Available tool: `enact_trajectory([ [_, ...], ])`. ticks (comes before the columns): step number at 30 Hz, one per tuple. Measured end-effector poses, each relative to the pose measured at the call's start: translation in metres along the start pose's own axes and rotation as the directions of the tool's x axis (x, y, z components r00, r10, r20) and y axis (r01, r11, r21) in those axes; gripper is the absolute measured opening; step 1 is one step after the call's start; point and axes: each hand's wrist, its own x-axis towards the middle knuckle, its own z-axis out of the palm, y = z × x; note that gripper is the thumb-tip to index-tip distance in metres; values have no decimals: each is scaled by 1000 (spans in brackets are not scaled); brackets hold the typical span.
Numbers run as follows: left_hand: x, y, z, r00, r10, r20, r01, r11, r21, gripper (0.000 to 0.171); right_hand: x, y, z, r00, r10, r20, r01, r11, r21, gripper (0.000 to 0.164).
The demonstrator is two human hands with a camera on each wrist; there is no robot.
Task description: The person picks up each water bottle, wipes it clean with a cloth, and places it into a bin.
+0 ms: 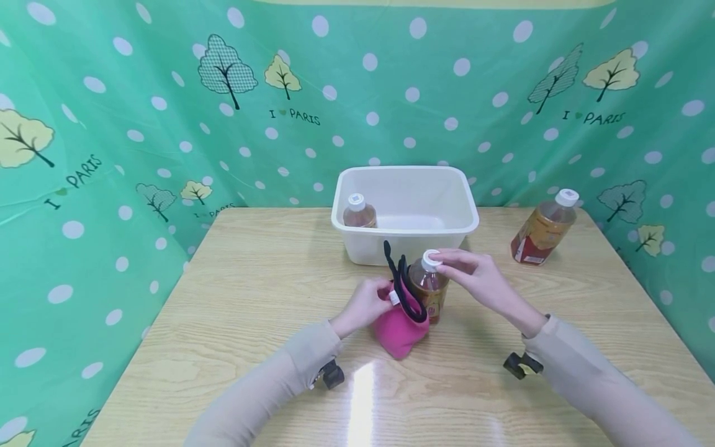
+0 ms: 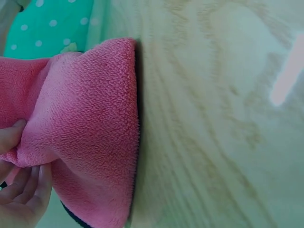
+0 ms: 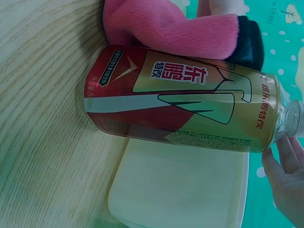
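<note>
My left hand (image 1: 367,302) pinches a pink plush cloth (image 1: 399,332) with black edging and a small white tag. Its folds hang down toward the tabletop, and in the left wrist view the cloth (image 2: 95,114) is bunched between thumb and fingers. Just right of it stands an upright drink bottle (image 1: 432,295), whose red and gold label shows in the right wrist view. The cloth lies against the side of this bottle (image 3: 180,99). My right hand (image 1: 475,276) holds the bottle by its white cap, thumb and fingers at the top.
Behind the bottle stands a white plastic bin (image 1: 408,245), with another capped bottle (image 1: 360,214) inside at its left. A third bottle (image 1: 543,231) stands at the back right of the wooden table (image 1: 251,279). A green polka-dot curtain (image 1: 368,93) hangs behind the table.
</note>
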Motion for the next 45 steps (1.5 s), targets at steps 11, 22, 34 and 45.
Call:
enact_trajectory([
  [11, -3, -1, 3, 1000, -27, -1, 27, 999, -46, 16, -1, -3, -1, 1000, 20, 8, -20, 1000, 9, 30],
  [22, -9, 10, -3, 991, -4, -131, -13, 992, -125, 21, 0, -2, 1, 1000, -20, 4, 20, 999, 39, 29],
  [34, -14, 51, -19, 976, 41, -215, -79, 983, -168, 22, 1, 0, 1, 999, -46, -4, 47, 996, 79, 28],
  [45, -8, 24, -8, 978, 61, -199, -84, 991, -108, 20, 0, -2, 0, 999, -34, -5, 34, 999, 38, 28],
])
